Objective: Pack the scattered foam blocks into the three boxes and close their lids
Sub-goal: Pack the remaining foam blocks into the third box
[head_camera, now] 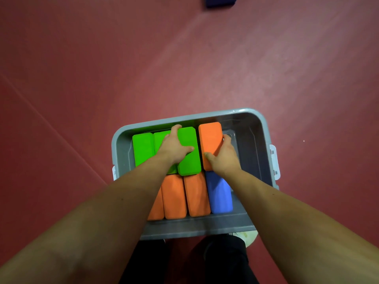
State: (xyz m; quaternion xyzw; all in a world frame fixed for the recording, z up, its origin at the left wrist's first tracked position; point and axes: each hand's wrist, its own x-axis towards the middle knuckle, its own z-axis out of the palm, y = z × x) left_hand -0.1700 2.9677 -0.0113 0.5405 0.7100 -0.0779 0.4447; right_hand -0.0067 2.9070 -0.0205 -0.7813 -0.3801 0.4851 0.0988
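The red floor (82,68) fills the view; a dark thing (220,2) lies at 12 o'clock, cut off by the frame. The grey box (205,115) sits at 6 o'clock, lid off and out of sight, with bare space along its 3 o'clock wall. Inside it, greens (143,148) stand at 11 o'clock, an orange row (174,197) at 7 and a blue (219,193) at 5.

The orange block (210,138) at 1 o'clock rides high. If it is pushed down crooked it could jam against the neighbouring green or stay proud of the rim, and the lid would likely not shut. Foam also springs back, so the greens may pop up once released.

The left hand (174,146) lies spread on the greens, thumb flat, fingertips over their far end. The right hand (222,158) grips the orange block, thumb on its top, fingers round its 3 o'clock side.
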